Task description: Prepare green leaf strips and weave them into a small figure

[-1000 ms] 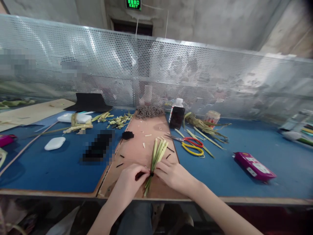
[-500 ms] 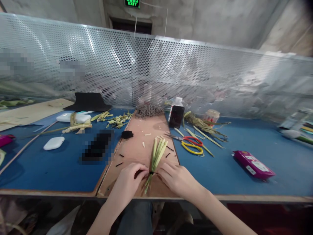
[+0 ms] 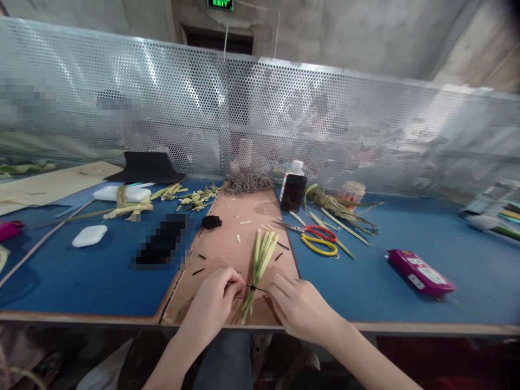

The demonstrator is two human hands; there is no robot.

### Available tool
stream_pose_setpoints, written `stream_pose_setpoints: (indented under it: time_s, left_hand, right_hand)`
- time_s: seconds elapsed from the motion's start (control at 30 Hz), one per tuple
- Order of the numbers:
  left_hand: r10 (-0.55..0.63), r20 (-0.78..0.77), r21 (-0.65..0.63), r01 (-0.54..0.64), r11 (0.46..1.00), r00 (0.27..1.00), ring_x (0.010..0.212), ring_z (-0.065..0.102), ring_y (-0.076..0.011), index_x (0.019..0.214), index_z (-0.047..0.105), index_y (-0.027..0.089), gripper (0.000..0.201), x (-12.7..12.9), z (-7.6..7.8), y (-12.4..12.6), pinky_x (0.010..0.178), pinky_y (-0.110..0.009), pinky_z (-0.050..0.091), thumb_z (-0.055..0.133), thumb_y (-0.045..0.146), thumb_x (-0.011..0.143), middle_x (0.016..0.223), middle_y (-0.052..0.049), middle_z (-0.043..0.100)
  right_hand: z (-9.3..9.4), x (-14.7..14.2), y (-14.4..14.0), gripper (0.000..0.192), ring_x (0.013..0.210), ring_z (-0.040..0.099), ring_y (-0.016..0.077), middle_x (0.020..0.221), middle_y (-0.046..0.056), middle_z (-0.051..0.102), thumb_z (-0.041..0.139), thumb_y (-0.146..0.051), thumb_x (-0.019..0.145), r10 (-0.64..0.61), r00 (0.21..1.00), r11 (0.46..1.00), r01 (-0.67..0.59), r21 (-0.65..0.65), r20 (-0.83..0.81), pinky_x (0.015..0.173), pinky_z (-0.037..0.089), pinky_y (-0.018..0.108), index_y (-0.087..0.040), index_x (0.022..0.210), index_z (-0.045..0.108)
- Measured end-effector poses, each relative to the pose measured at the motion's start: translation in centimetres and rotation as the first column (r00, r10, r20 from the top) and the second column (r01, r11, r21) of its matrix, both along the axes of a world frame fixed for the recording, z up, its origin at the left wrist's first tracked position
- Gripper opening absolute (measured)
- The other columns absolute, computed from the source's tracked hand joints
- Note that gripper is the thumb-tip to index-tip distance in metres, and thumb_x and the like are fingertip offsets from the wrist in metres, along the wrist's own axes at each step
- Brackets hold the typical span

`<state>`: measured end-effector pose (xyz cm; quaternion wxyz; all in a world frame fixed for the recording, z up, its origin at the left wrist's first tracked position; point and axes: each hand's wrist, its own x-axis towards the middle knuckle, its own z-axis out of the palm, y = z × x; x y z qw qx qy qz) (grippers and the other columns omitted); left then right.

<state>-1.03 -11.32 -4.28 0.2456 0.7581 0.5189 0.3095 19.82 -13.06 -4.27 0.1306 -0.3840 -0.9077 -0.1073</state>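
Observation:
A bundle of pale green plant strips (image 3: 263, 253) lies on the pinkish board, with a thin black string (image 3: 252, 287) round its lower part. On the bundle's left, my left hand (image 3: 221, 290) pinches one end of the string between thumb and fingers. My right hand (image 3: 298, 303) has its fingers closed on the other end, a short way to the right of the bundle. The string looks taut between both hands. Beyond the bundle to the right lie scissors (image 3: 319, 238) with one red and one yellow handle loop.
A black clump (image 3: 212, 222) and short dark scraps lie on the board (image 3: 227, 206). Grey cord (image 3: 248, 184) is piled behind. A white bottle (image 3: 297, 167), dried stalks (image 3: 337, 208) and a purple packet (image 3: 420, 273) are rightward; a white case (image 3: 90, 236) is left. A perforated metal screen (image 3: 260, 108) stands behind.
My right hand has drawn slightly away to the right, so more of the black string shows between it and the bundle. My left hand has shifted only slightly.

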Motion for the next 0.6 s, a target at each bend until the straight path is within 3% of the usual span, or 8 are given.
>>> stream_pose_setpoints:
  time_s: [0.3, 0.47, 0.6]
  left_hand:
    - [0.009, -0.008, 0.035, -0.009, 0.999, 1.0, 0.07, 0.057, -0.0162, 0.074, 0.054, 0.021, 0.018, -0.18, -0.44, 0.21, 0.064, -0.027, 0.041, 0.04, 0.016, 0.086, 0.073, 0.0, 0.06]
    - [-0.106, -0.022, 0.08, 0.107, 0.991, 0.994, 0.076, 0.057, -0.0169, 0.077, 0.057, 0.021, 0.022, -0.21, -0.36, 0.5, 0.07, -0.028, 0.042, 0.039, 0.013, 0.086, 0.077, -0.001, 0.061]
    - [-0.14, -0.045, 0.088, 0.144, 0.986, 0.989, 0.08, 0.057, -0.0179, 0.077, 0.058, 0.02, 0.024, -0.12, -0.16, 0.44, 0.075, -0.03, 0.043, 0.038, 0.014, 0.088, 0.08, -0.003, 0.062]
  right_hand:
    - [0.04, 0.33, -0.43, 0.02, 0.066, 0.043, 0.0174, 0.076, 0.005, 0.05, 0.04, -0.012, 0.089, 0.002, 1.0, 1.0, -0.002, 0.021, -0.027, 0.049, 0.027, 0.031, -0.017, 0.074, 0.052]
    - [0.16, 0.42, -0.49, 0.019, 0.068, 0.046, 0.0171, 0.08, 0.004, 0.052, 0.039, -0.014, 0.09, -0.032, 0.999, 0.999, 0.032, -0.036, -0.017, 0.05, 0.029, 0.029, -0.018, 0.079, 0.053]
    - [0.92, -0.21, -0.53, 0.01, 0.087, 0.049, 0.021, 0.09, 0.006, 0.056, 0.047, -0.023, 0.089, -0.093, 0.988, 0.989, 0.077, -0.122, -0.124, 0.068, 0.04, 0.031, -0.018, 0.091, 0.055]
